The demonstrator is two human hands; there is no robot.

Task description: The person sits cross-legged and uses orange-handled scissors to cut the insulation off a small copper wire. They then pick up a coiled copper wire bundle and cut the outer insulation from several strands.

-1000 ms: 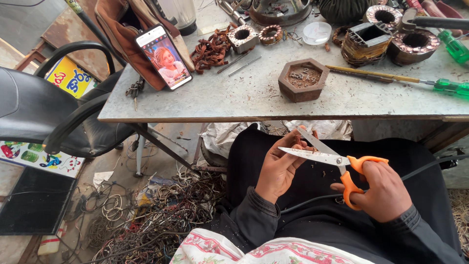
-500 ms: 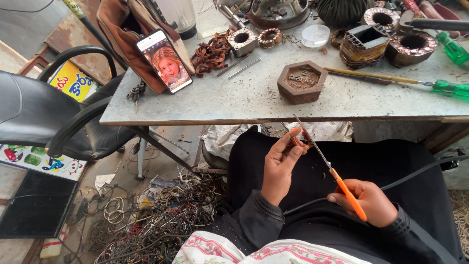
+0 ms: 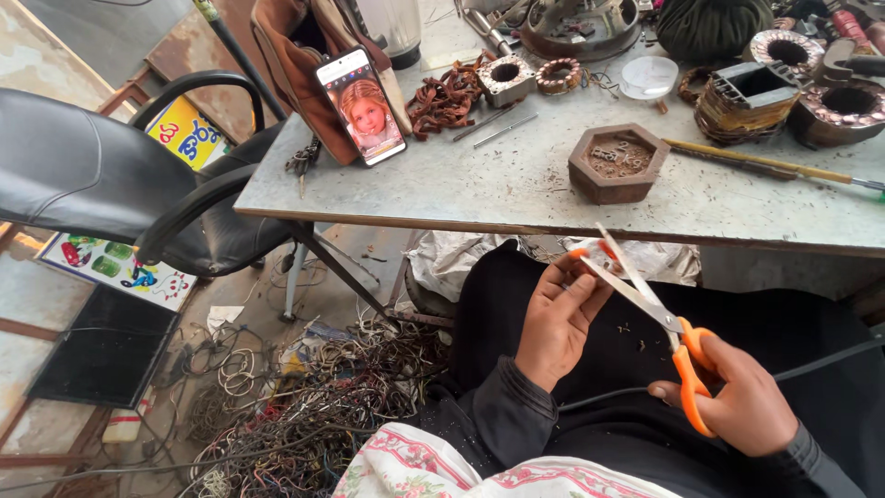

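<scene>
My right hand (image 3: 737,397) grips the orange handles of a pair of scissors (image 3: 650,309), whose steel blades stand apart and point up and left. My left hand (image 3: 558,314) pinches a small orange piece (image 3: 590,249) at its fingertips, right between the blade tips. Both hands are over my lap in dark clothing, just below the front edge of a grey metal table (image 3: 516,184). A thin black cable (image 3: 820,364) runs across my lap beside the right hand.
The table carries a hexagonal wooden tray (image 3: 618,163) of small parts, a propped phone (image 3: 361,104) with a lit screen, copper windings (image 3: 447,97), motor stators (image 3: 843,106) and a long screwdriver (image 3: 765,166). A black chair (image 3: 120,184) stands left. Tangled wires (image 3: 304,415) cover the floor.
The scissor blades shut about half a second ago and have opened again. My left hand stays at the blade tips with the orange piece; the view has shifted a little.
</scene>
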